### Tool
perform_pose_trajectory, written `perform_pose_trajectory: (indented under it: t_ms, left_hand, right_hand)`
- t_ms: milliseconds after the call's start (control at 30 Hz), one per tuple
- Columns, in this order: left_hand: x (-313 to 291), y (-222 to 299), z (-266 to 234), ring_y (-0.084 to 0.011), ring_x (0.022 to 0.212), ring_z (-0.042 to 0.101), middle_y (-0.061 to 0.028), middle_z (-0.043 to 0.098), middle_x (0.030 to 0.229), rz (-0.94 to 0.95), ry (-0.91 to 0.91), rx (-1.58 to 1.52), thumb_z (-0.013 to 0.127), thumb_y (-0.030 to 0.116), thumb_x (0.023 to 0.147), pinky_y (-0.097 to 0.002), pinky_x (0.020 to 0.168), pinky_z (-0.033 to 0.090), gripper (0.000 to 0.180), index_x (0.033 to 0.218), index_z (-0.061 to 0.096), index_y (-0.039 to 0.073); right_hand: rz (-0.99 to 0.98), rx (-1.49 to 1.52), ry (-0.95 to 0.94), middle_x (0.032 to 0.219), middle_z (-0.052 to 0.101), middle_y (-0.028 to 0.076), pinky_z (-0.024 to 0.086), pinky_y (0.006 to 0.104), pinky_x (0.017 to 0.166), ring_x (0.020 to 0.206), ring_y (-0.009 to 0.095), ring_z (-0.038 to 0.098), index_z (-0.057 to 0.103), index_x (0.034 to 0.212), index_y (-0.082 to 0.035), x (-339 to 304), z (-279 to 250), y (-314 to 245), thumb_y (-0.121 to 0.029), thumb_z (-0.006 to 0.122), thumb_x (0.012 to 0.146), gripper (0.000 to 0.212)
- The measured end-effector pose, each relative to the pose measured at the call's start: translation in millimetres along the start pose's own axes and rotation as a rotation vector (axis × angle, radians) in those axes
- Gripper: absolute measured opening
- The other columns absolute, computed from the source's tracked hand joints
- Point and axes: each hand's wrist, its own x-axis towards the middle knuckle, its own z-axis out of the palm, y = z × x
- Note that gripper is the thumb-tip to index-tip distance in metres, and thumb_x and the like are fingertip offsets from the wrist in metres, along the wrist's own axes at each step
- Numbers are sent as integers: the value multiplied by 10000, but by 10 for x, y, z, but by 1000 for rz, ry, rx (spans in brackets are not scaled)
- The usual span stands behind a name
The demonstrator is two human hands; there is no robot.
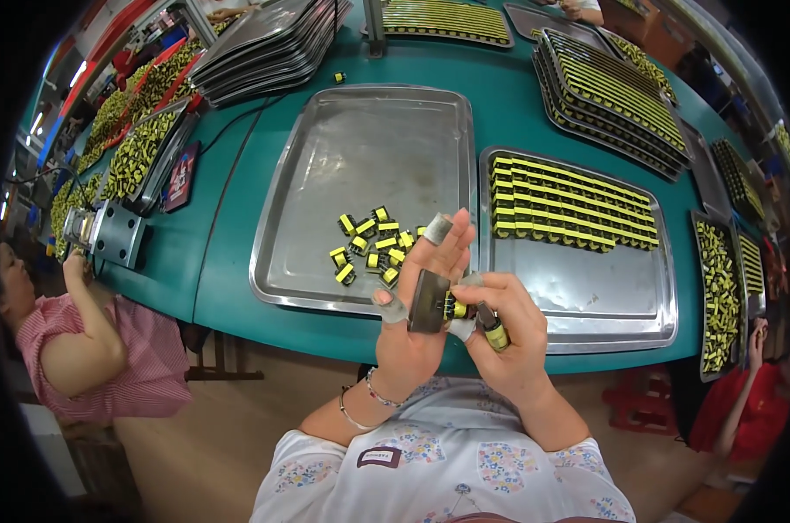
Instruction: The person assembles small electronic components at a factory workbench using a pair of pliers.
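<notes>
Block point(429, 302) — a small dark rectangular piece, held upright in the left hand point(417, 301) above the near edge of the bench point(229, 261). We judge it rigid and light, with flat faces that taped fingers should grip without slip; the sound hold is across its two broad faces, as now. The left thumb presses its near face and the left fingers point(439, 228) rise behind it, closed on the block.

A yellow-and-black part point(455, 307) sits against the block's right edge, pinched there by the right hand point(500, 327). We judge this part small, hard and light — easily dropped, best taken by its sides. The right fingers are clamped on it, and a second yellow part point(495, 335) is tucked in the same hand, lower in the palm.

Just beyond the hands, a steel tray point(360, 157) carries a loose cluster of like parts point(373, 246); a second tray point(587, 305) to the right holds them in rows point(569, 211).
</notes>
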Motion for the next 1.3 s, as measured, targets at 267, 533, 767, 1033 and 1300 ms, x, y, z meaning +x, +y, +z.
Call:
perform_pose_trajectory:
  t_ms: [267,533,767,1033,1300]
  left_hand:
    - [-4,-30,-7,-353,1359,304,-247,272,1474,1,12,10,176,719,883,-435,1130,212,904,1441,211,9]
    - [-1,-30,-58,-373,1365,285,-243,231,1494,46,-96,145,143,679,913,-456,1139,180,815,1458,233,79]
    - [-24,-62,-80,-368,1381,256,-237,212,1503,34,-127,176,138,656,926,-459,1145,163,785,1472,213,96]
    - [-6,-15,-57,-326,1411,192,-191,173,1530,-131,-156,196,211,844,774,-429,1156,122,1102,1481,100,6]
    - [9,-52,-95,-284,1429,144,-154,151,1545,-61,-93,335,221,837,773,-414,1157,80,1083,1487,117,29]
  right_hand:
    - [7,-10,-1,946,600,144,478,282,687,799,217,610,640,1011,-10,-13,12,3,85,649,673,351]
    - [14,-27,-17,945,606,133,488,270,658,797,211,620,653,1011,-17,-46,3,21,88,659,650,376]
    - [3,-35,-78,929,622,125,493,265,650,791,206,629,660,1026,-24,5,-50,-27,88,665,643,399]
    - [73,91,-29,886,632,113,480,279,681,783,196,610,640,939,3,-39,-65,77,70,670,668,280]
    - [57,89,-1,891,619,93,463,267,681,772,180,587,635,922,1,-41,-16,181,73,662,675,258]
